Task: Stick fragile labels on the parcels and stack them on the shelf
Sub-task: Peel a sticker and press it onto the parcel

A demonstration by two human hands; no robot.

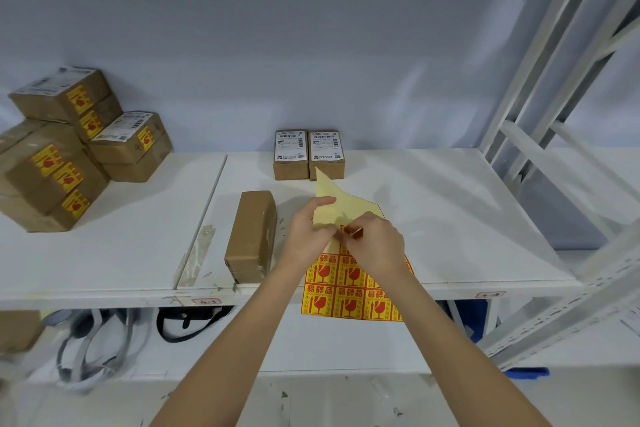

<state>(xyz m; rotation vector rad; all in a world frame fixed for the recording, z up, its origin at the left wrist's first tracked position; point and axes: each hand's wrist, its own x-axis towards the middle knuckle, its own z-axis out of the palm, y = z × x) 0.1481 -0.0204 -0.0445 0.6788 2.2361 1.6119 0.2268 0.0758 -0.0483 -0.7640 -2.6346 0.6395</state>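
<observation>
A sheet of yellow and red fragile labels (349, 291) lies at the shelf's front edge and overhangs it. My left hand (308, 230) bends the sheet's bare yellow backing (341, 203) upward. My right hand (375, 241) pinches one fragile label (355, 231) at the sheet's peeled edge. A plain brown parcel (252, 236) lies just left of my hands. Two small parcels (309, 154) with white shipping labels stand side by side behind the sheet. A stack of parcels with fragile labels (74, 146) sits at the far left.
The white shelf board (450, 211) stretches right to grey metal uprights (554, 97). Under the shelf I see black straps (188, 321), grey cables (93, 347), a brown box (19, 329) and something blue (467, 317).
</observation>
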